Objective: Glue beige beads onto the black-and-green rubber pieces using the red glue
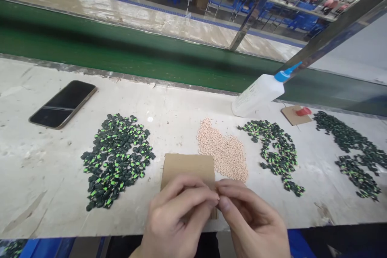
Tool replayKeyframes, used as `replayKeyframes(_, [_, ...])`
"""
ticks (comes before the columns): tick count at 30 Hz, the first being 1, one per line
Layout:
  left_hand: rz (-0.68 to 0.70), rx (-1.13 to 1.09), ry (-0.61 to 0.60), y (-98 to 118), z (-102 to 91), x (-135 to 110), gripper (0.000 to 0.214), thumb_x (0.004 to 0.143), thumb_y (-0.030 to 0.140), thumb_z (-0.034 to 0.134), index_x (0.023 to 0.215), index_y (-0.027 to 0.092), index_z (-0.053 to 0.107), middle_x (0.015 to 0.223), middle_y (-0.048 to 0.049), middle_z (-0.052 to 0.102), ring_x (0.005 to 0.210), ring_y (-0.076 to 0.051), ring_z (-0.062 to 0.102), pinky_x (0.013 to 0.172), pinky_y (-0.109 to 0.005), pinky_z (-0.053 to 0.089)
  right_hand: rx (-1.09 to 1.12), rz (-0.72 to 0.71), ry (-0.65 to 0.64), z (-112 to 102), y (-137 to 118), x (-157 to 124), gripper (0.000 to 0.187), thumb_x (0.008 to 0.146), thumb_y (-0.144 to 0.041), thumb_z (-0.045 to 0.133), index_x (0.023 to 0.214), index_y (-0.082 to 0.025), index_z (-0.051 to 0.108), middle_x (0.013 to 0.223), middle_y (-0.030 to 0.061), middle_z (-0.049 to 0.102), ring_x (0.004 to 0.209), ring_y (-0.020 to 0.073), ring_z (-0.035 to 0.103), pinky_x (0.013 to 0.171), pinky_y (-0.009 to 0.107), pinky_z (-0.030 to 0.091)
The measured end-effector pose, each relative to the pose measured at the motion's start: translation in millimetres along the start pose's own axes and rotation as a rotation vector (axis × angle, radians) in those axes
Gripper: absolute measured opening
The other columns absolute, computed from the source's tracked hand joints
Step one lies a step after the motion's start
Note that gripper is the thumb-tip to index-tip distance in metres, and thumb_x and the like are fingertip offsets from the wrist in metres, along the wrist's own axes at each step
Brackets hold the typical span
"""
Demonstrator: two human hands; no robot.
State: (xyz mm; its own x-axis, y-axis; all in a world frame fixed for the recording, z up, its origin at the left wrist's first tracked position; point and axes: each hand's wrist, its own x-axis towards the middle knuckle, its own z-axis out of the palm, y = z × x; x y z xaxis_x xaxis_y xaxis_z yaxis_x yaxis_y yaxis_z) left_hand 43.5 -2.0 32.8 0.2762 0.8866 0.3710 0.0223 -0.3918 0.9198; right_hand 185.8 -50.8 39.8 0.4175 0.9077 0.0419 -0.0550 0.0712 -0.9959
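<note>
My left hand (181, 213) and my right hand (254, 217) meet at the fingertips over the near right part of a piece of brown cardboard (187, 165). Both are closed in a pinch, and whatever sits between the fingertips is hidden or too small to name. Just beyond my right hand lies a heap of tiny beige bead-like pieces (226, 151). Left of the cardboard spreads a pile of small black and bright green parts (116, 157). A second pile of similar dark green-marked parts (275, 145) lies to the right of the beige heap.
A white squeeze bottle (258, 94) with a blue nozzle stands at the back right. Beside it a small cardboard square (293, 116) carries a red cap (303, 111). More dark parts (350, 133) lie far right. A phone (63, 105) rests at left. Behind the table runs a green belt (121, 44).
</note>
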Motion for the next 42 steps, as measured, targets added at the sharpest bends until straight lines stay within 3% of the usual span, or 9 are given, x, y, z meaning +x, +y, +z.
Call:
replayKeyframes(5, [-0.037, -0.008, 0.06, 3, -5.3, -1, 0.021, 0.095, 0.006, 0.068, 0.094, 0.025, 0.076, 0.089, -0.0013, 0.072, 0.078, -0.015, 0.077, 0.07, -0.02, 0.065, 0.028, 0.022, -0.136, 0, 2, -1, 0.017, 0.094, -0.022, 0.076, 0.096, -0.037, 0.086, 0.096, 0.0055, 0.084, 0.087, 0.0212, 0.083, 0.073, 0.027, 0.07])
replayKeyframes(10, [0.016, 0.04, -0.035, -1, -15.3, -11, 0.019, 0.093, 0.004, 0.07, 0.097, 0.022, 0.077, 0.091, -0.0025, 0.074, 0.07, -0.012, 0.076, 0.066, -0.018, 0.063, 0.026, 0.088, -0.252, -6, 1, -3, 0.014, 0.095, -0.023, 0.075, 0.096, -0.033, 0.083, 0.093, 0.0055, 0.08, 0.084, 0.0199, 0.079, 0.074, 0.027, 0.068])
replayKeyframes(15, [-0.02, 0.086, 0.051, -2, -10.4, -34, 0.018, 0.099, 0.01, 0.065, 0.098, 0.023, 0.077, 0.092, -0.0016, 0.074, 0.059, -0.009, 0.07, 0.055, -0.016, 0.057, -0.117, 0.07, -0.356, -7, -4, -8, 0.009, 0.096, -0.021, 0.071, 0.092, -0.026, 0.077, 0.087, 0.0076, 0.077, 0.077, 0.0201, 0.077, 0.07, 0.027, 0.066])
replayKeyframes(18, [-0.077, 0.073, 0.045, -3, -12.9, -40, 0.018, 0.098, 0.009, 0.066, 0.099, 0.023, 0.077, 0.092, -0.0012, 0.075, 0.065, -0.01, 0.074, 0.062, -0.015, 0.06, -0.238, 0.008, -0.309, -7, -1, -12, 0.01, 0.098, -0.022, 0.068, 0.09, -0.026, 0.072, 0.085, 0.0058, 0.074, 0.075, 0.0189, 0.074, 0.066, 0.025, 0.064])
replayKeyframes(21, [-0.175, 0.053, 0.02, -6, -24.6, -38, 0.022, 0.092, 0.006, 0.072, 0.103, 0.025, 0.078, 0.092, 0.0003, 0.078, 0.072, -0.012, 0.077, 0.071, -0.015, 0.064, -0.528, -0.169, -0.236, -10, 7, -11, 0.015, 0.098, -0.013, 0.064, 0.093, -0.027, 0.069, 0.092, 0.0057, 0.071, 0.083, 0.0193, 0.072, 0.07, 0.026, 0.062])
replayKeyframes(24, [-0.307, 0.043, 0.062, -10, -35.8, -34, 0.026, 0.09, 0.008, 0.073, 0.101, 0.029, 0.081, 0.094, 0.0017, 0.079, 0.074, -0.013, 0.079, 0.066, -0.013, 0.064, -0.825, -0.388, -0.296, -16, 16, -6, 0.024, 0.093, -0.004, 0.062, 0.101, -0.025, 0.067, 0.105, 0.0077, 0.068, 0.094, 0.0213, 0.071, 0.08, 0.032, 0.062])
replayKeyframes(27, [-0.398, 0.02, 0.145, -10, -40.4, -33, 0.026, 0.089, 0.011, 0.072, 0.096, 0.033, 0.083, 0.094, 0.0031, 0.08, 0.073, -0.013, 0.079, 0.064, -0.012, 0.064, -0.952, -0.485, -0.347, -18, 21, -2, 0.027, 0.093, 0.0, 0.061, 0.108, -0.023, 0.065, 0.11, 0.0084, 0.066, 0.098, 0.0203, 0.07, 0.085, 0.033, 0.061])
replayKeyframes(38, [-0.437, 0.029, 0.159, -4, -47.2, -34, 0.027, 0.088, 0.013, 0.074, 0.095, 0.038, 0.083, 0.093, 0.0072, 0.081, 0.075, -0.011, 0.08, 0.07, -0.009, 0.063, -1.067, -0.571, -0.399, -15, 20, 0, 0.027, 0.094, 0.002, 0.061, 0.11, -0.019, 0.065, 0.113, 0.0103, 0.065, 0.103, 0.0212, 0.065, 0.09, 0.034, 0.055])
replayKeyframes(42, [-0.469, -0.029, 0.164, -3, -46.3, -29, 0.03, 0.086, 0.012, 0.074, 0.094, 0.04, 0.084, 0.094, 0.0079, 0.082, 0.074, -0.011, 0.081, 0.067, -0.009, 0.064, -0.94, -0.478, -0.315, -16, 16, -4, 0.026, 0.094, -0.001, 0.062, 0.107, -0.024, 0.066, 0.111, 0.0076, 0.065, 0.102, 0.0203, 0.065, 0.089, 0.032, 0.057])
